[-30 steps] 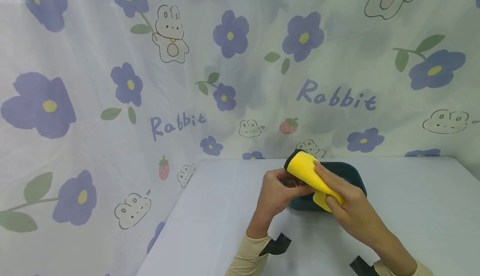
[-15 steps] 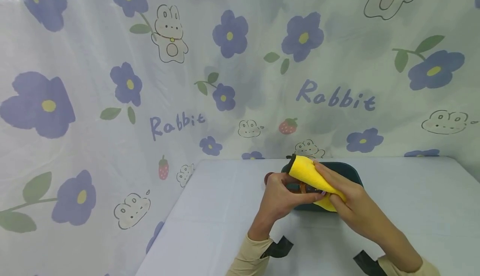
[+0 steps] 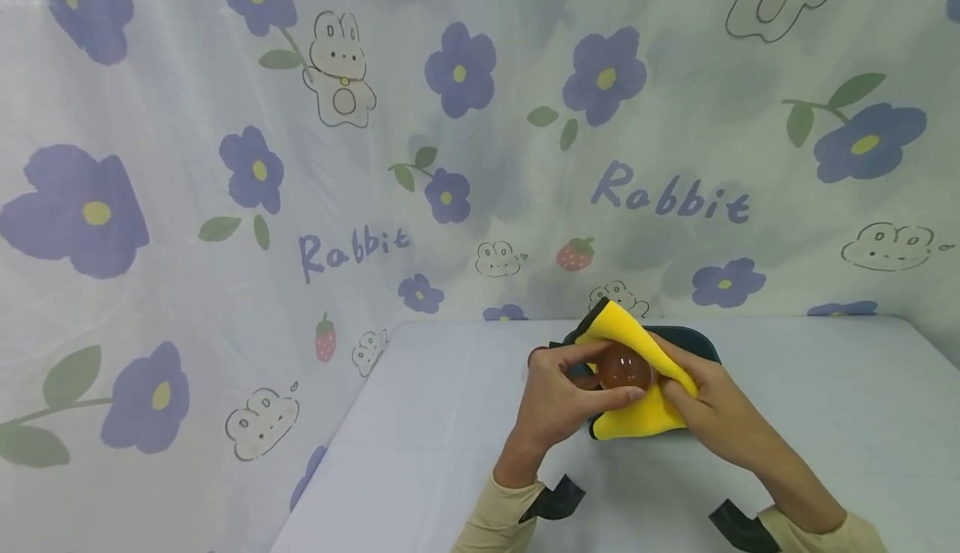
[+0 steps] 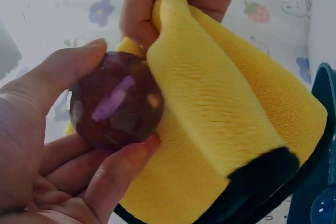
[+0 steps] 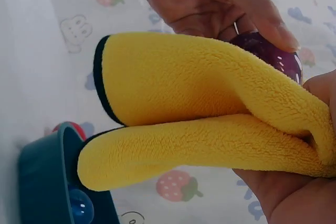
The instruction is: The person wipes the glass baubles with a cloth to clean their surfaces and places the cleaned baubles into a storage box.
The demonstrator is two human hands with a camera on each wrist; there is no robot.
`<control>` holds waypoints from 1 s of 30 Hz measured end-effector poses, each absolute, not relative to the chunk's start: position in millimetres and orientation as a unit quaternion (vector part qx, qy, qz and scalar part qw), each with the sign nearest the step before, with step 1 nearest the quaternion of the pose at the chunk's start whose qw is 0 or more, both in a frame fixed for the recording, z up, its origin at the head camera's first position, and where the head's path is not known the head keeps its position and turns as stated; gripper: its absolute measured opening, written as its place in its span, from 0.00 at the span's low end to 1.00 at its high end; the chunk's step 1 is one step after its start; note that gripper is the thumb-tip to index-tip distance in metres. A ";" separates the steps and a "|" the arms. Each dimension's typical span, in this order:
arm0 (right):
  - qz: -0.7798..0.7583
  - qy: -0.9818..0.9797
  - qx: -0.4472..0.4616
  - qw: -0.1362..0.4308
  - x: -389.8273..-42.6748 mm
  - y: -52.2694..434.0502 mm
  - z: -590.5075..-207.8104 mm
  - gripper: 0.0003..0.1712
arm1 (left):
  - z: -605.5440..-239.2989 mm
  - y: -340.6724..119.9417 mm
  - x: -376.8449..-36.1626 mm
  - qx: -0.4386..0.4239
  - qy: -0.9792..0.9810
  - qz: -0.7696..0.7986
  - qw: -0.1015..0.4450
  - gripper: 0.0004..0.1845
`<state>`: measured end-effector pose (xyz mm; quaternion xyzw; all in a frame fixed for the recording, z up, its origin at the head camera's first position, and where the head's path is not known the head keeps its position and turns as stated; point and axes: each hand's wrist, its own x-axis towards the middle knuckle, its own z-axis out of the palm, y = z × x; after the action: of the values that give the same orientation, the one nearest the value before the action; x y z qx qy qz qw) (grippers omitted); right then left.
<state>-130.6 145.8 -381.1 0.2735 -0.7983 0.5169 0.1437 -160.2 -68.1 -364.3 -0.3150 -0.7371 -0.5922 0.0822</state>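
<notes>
While our left grip pinches a glossy ball, our right grip holds a yellow cloth.
Head: teal container behind both, on the far tabletop. Left wrist: ball beside the cloth. Right wrist: blue ball inside the container, left.

Ball before cloth, basin behind both, second ball inside

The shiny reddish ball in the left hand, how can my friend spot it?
In the head view, find the dark teal plastic bin on the white table. Overlapping it, the person's left hand grips the shiny, dark reddish ball, beside the fuzzy yellow cloth in their right hand. It's round, unlike the cloth, and held, unlike the glossy blue ball in the bin.
</notes>
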 end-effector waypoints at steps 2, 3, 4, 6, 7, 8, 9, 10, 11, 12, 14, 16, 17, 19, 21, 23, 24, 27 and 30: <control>0.522 -0.798 0.268 0.140 -130.2 144.1 -380.8 0.32 | -364.4 -68.4 -160.5 -0.314 -0.735 -0.593 0.098 0.25; 0.524 -0.798 0.265 0.138 -129.8 143.3 -380.5 0.32 | -364.8 -68.6 -160.7 -0.313 -0.734 -0.593 0.105 0.25; 0.526 -0.798 0.262 0.135 -129.1 142.3 -380.2 0.32 | -365.2 -68.9 -160.9 -0.311 -0.733 -0.594 0.110 0.25; 0.531 -0.797 0.257 0.130 -127.8 140.9 -379.4 0.31 | -366.4 -69.4 -161.3 -0.310 -0.732 -0.595 0.119 0.25; 0.532 -0.797 0.255 0.128 -127.0 140.3 -379.0 0.31 | -366.9 -69.5 -161.5 -0.310 -0.732 -0.594 0.124 0.25; 0.534 -0.797 0.253 0.126 -126.2 139.7 -378.6 0.31 | -367.5 -69.6 -161.7 -0.310 -0.731 -0.594 0.130 0.26; 0.535 -0.797 0.252 0.123 -125.5 139.2 -378.2 0.31 | -368.0 -69.7 -162.0 -0.308 -0.730 -0.595 0.136 0.27; 0.536 -0.797 0.249 0.121 -124.8 138.8 -377.9 0.31 | -368.4 -69.7 -162.2 -0.308 -0.729 -0.595 0.142 0.28; 0.537 -0.798 0.246 0.119 -124.1 138.5 -377.6 0.31 | -369.1 -69.5 -162.5 -0.305 -0.728 -0.596 0.148 0.28; 0.538 -0.799 0.244 0.116 -123.4 138.1 -377.4 0.31 | -369.8 -69.2 -162.9 -0.301 -0.727 -0.598 0.151 0.29; 0.537 -0.802 0.238 0.112 -122.1 137.3 -377.4 0.31 | -371.1 -68.2 -163.8 -0.295 -0.722 -0.606 0.157 0.28; 0.536 -0.804 0.233 0.109 -121.1 136.7 -377.6 0.31 | -372.6 -66.7 -165.1 -0.291 -0.715 -0.615 0.161 0.27; 0.535 -0.805 0.231 0.109 -120.7 136.4 -377.6 0.31 | -373.4 -66.0 -165.8 -0.288 -0.714 -0.618 0.161 0.27; 0.530 -0.809 0.226 0.117 -119.9 136.0 -377.7 0.31 | -374.8 -64.5 -166.7 -0.283 -0.710 -0.624 0.161 0.28; 0.525 -0.814 0.218 0.120 -119.4 136.1 -377.4 0.31 | -376.4 -63.4 -167.5 -0.275 -0.710 -0.628 0.162 0.30; 0.519 -0.821 0.207 0.120 -119.1 136.3 -376.9 0.32 | -377.7 -63.0 -167.7 -0.261 -0.713 -0.631 0.160 0.32; 0.515 -0.825 0.201 0.118 -119.0 136.5 -376.5 0.32 | -378.2 -62.9 -167.7 -0.254 -0.714 -0.633 0.158 0.33; 0.502 -0.838 0.181 0.112 -118.2 137.0 -374.7 0.33 | -379.0 -63.0 -167.6 -0.238 -0.718 -0.638 0.147 0.32; 0.483 -0.851 0.167 0.121 -117.2 136.5 -372.2 0.33 | -378.8 -64.0 -168.1 -0.229 -0.722 -0.638 0.139 0.31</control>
<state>-117.2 136.5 -372.2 0.1667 -0.8509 0.4833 0.1208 -168.1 -64.0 -378.8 -0.2286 -0.7220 -0.6380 0.1393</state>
